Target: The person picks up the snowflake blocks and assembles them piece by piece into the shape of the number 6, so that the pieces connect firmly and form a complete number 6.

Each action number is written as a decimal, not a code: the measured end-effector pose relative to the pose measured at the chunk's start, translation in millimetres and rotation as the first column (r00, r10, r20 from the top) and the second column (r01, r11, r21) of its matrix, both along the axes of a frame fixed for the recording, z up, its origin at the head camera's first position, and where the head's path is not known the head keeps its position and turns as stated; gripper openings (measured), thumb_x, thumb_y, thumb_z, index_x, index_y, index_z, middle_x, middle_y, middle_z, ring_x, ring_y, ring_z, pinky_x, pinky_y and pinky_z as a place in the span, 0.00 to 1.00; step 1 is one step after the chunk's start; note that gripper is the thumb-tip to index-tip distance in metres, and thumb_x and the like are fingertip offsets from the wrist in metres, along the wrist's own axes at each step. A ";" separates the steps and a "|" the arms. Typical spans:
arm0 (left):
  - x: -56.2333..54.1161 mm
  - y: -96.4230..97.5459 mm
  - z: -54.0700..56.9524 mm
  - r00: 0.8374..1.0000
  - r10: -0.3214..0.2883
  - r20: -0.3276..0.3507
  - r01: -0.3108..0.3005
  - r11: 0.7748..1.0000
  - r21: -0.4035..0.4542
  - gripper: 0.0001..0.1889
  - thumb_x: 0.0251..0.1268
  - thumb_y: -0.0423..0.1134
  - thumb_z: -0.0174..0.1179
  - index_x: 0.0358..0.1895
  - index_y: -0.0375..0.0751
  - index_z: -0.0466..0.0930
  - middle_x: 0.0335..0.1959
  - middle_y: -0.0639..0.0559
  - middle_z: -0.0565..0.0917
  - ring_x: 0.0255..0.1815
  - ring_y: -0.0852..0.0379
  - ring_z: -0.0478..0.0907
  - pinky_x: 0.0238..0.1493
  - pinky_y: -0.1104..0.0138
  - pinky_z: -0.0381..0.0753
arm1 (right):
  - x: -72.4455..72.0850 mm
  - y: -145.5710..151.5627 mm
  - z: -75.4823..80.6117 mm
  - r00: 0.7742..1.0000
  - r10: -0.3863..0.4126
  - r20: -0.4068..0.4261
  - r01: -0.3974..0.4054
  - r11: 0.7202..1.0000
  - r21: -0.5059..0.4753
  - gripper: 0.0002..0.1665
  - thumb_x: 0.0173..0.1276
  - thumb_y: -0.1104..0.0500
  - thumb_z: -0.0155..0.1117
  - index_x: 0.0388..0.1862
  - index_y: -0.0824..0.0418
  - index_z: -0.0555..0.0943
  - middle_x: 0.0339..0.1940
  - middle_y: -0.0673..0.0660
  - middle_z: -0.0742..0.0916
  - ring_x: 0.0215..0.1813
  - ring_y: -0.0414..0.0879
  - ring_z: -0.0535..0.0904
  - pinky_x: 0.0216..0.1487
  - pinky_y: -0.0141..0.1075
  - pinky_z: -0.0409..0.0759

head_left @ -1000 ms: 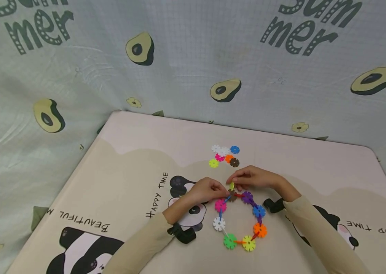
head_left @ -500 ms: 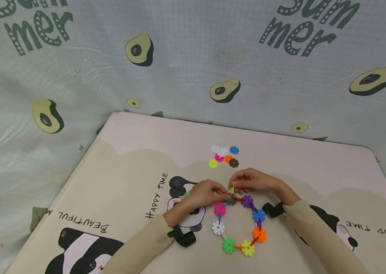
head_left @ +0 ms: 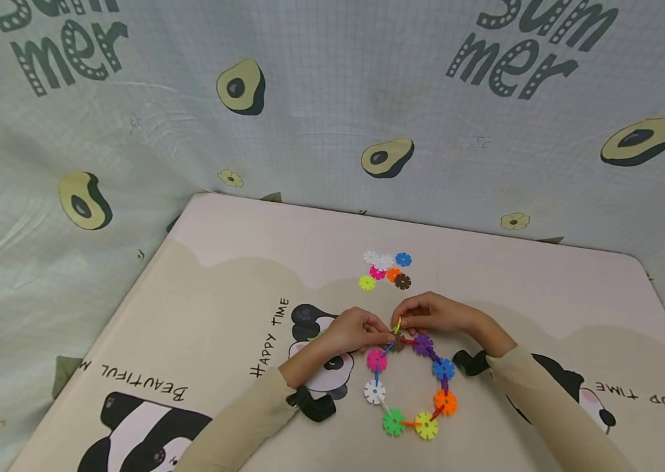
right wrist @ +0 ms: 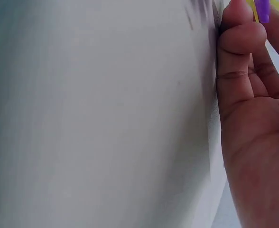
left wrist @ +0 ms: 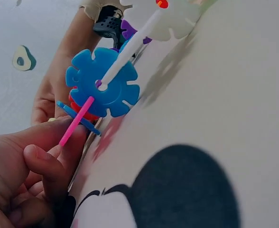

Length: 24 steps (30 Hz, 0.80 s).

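A ring of colourful slotted snowflake discs (head_left: 393, 423) lies on the table in the head view, flat discs joined by ones set on edge. At its far side my left hand (head_left: 357, 331) pinches the brown snowflake disc (head_left: 399, 343) by its left edge. My right hand (head_left: 435, 313) holds a yellow snowflake disc (head_left: 397, 325) on edge between thumb and fingers, right at the brown one. The left wrist view shows a slotted disc (left wrist: 118, 99) of the ring close beyond the left fingertips. In the right wrist view, fingers partly hide the yellow disc (right wrist: 278, 6).
Several loose snowflake discs (head_left: 378, 271) in white, blue, pink, orange, yellow and brown lie beyond the hands. The tabletop (head_left: 238, 242) has printed pandas and lettering. A patterned curtain (head_left: 321, 118) hangs along its far and left sides.
The ring has shifted slightly toward the body and left. The yellow disc has turned and tilted a little at the brown disc, while both hands keep their pinch.
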State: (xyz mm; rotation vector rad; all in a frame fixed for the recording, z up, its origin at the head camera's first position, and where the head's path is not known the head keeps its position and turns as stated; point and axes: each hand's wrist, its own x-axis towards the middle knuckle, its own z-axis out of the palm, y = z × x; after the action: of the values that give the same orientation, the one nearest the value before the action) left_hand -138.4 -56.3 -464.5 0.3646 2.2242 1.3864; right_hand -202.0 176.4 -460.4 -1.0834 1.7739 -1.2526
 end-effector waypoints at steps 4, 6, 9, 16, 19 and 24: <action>1.3 -0.2 -0.7 1.000 0.006 -0.009 -0.006 0.999 0.035 0.10 0.61 0.42 0.68 0.35 0.38 0.88 0.13 0.60 0.75 0.11 0.65 0.66 0.15 0.74 0.59 | 0.0 -0.8 -0.1 0.998 -0.002 -0.071 0.001 1.000 -0.010 0.10 0.75 0.67 0.53 0.47 0.68 0.81 0.36 0.63 0.82 0.31 0.45 0.76 0.34 0.28 0.77; 2.0 -0.2 -0.8 1.000 0.007 -0.012 -0.006 0.999 0.054 0.10 0.61 0.42 0.68 0.35 0.37 0.88 0.13 0.59 0.75 0.12 0.65 0.67 0.15 0.74 0.59 | -0.2 -1.3 -0.3 0.994 0.002 -0.106 -0.004 1.000 -0.025 0.10 0.74 0.68 0.54 0.47 0.68 0.82 0.38 0.62 0.82 0.32 0.46 0.76 0.35 0.29 0.78; 3.2 -0.4 -0.9 1.000 0.015 -0.014 -0.014 0.997 0.076 0.10 0.61 0.41 0.68 0.35 0.36 0.87 0.13 0.59 0.75 0.12 0.65 0.67 0.16 0.74 0.60 | -0.6 -2.9 -0.5 0.987 0.010 -0.159 -0.019 0.998 -0.056 0.10 0.73 0.69 0.55 0.46 0.68 0.82 0.40 0.62 0.84 0.35 0.46 0.76 0.38 0.29 0.78; 5.1 0.9 -1.8 0.999 0.051 -0.004 -0.050 0.994 0.099 0.09 0.62 0.39 0.67 0.35 0.34 0.87 0.15 0.59 0.77 0.14 0.65 0.68 0.17 0.74 0.62 | 0.5 -4.2 0.4 0.983 0.005 -0.185 -0.021 0.996 -0.085 0.10 0.71 0.71 0.56 0.45 0.70 0.83 0.39 0.62 0.85 0.34 0.46 0.76 0.36 0.30 0.77; 5.6 1.8 -2.0 0.997 0.071 -0.009 -0.069 0.993 0.095 0.10 0.61 0.39 0.67 0.35 0.33 0.87 0.17 0.58 0.80 0.15 0.66 0.68 0.18 0.75 0.63 | 1.6 -4.5 1.3 0.982 0.005 -0.187 -0.022 0.996 -0.089 0.10 0.71 0.71 0.56 0.45 0.69 0.83 0.38 0.62 0.84 0.32 0.48 0.76 0.34 0.30 0.76; 6.2 2.4 -1.1 0.996 0.087 -0.025 -0.084 0.992 0.096 0.10 0.61 0.38 0.67 0.33 0.32 0.86 0.20 0.53 0.83 0.16 0.66 0.68 0.19 0.74 0.63 | 2.0 -4.8 2.6 0.980 0.004 -0.201 -0.022 0.996 -0.085 0.09 0.71 0.70 0.56 0.44 0.69 0.83 0.38 0.61 0.84 0.34 0.44 0.75 0.36 0.30 0.75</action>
State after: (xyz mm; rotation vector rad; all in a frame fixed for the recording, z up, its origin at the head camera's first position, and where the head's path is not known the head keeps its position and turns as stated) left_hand -132.2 -53.9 -465.6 0.3273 2.2262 1.5451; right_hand -200.0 171.5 -457.8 -1.3094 1.8714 -1.2600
